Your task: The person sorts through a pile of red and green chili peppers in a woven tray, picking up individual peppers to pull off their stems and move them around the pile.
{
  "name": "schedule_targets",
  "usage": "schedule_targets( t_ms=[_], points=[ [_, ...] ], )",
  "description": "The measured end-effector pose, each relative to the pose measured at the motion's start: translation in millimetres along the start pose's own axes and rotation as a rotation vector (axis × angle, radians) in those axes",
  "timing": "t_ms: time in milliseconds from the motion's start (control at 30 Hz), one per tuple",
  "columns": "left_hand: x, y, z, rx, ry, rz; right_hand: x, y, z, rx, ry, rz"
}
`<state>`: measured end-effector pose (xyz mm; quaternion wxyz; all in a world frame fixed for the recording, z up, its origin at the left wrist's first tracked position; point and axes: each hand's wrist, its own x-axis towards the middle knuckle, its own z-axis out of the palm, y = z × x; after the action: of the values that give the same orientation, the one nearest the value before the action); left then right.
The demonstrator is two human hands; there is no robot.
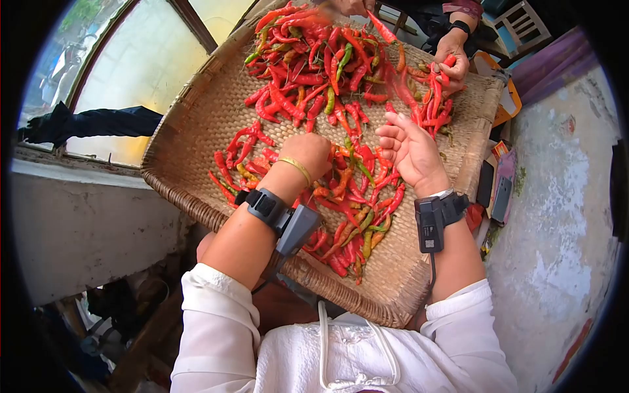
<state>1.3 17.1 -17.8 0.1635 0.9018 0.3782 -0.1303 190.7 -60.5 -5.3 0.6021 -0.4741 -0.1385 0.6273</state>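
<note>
A wide woven basket (452, 262) holds red peppers with a few green and orange ones. The larger heap (314, 59) lies toward the far side, and a looser pile (354, 209) spreads nearer to me. My left hand (308, 155), with a yellow bangle at its wrist, is closed over the near pile; what its fingers hold, if anything, is hidden. To its right, my right hand (413, 150) is raised with its fingers curled, close to a red pepper at the fingertips. Whether it grips that pepper is unclear.
Across the basket, a co-worker's hand (453, 59) with a dark wristband holds several red peppers, and the other hand (354, 6) is at the top edge. A window (137, 65) is at the left, a worn wall (557, 177) at the right.
</note>
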Motion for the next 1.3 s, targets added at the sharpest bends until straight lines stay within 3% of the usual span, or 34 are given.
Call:
schedule_targets(
  t_ms=[33, 100, 300, 400, 433, 500, 567, 633, 867, 933, 967, 1033, 1100, 1200, 1300],
  points=[
    [2, 0, 3, 0.006, -0.004, -0.029, -2, 0, 5, -0.001, 0.000, 0.003],
    [3, 0, 4, 0.013, -0.009, -0.058, -4, 2, 12, -0.221, -0.215, 0.056],
    [6, -8, -3, -0.147, 0.013, -0.057, -4, 14, 20, -0.605, -0.106, 0.041],
    [4, -14, -8, -0.619, 0.291, 0.068, -9, 14, 26, -0.743, -0.185, 0.058],
    [4, -13, -10, -0.619, 0.293, 0.069, -10, 16, 27, -0.743, -0.185, 0.056],
    [4, -9, -13, -1.278, 0.155, 0.010, -11, 19, 28, -0.775, -0.299, -0.040],
    [1, -7, -19, -1.325, 0.110, 0.010, -9, 20, 27, -0.809, -0.344, -0.063],
    [0, -3, -18, -1.624, 0.107, 0.011, -12, 18, 30, -0.827, -0.353, 0.014],
    [6, -5, -12, -1.548, 0.144, -0.031, -8, 15, 21, -0.661, -0.326, 0.122],
    [10, -8, -5, -1.218, 0.266, -0.043, -8, 4, 17, -0.476, -0.228, 0.069],
    [10, -10, -2, -1.219, 0.268, -0.044, -7, -2, 17, -0.477, -0.229, 0.069],
    [8, -14, 3, -0.491, 0.343, 0.108, -4, -13, 15, -0.014, 0.035, -0.189],
    [7, -10, 6, -0.452, 0.247, 0.086, 1, -18, 1, -0.066, 0.089, -0.193],
    [2, 8, 5, -0.178, -0.125, 0.067, 5, -7, -3, -0.242, 0.084, -0.154],
    [-9, 25, -1, -0.053, -0.187, 0.060, -2, 6, 15, -0.444, -0.014, -0.066]
  ],
)
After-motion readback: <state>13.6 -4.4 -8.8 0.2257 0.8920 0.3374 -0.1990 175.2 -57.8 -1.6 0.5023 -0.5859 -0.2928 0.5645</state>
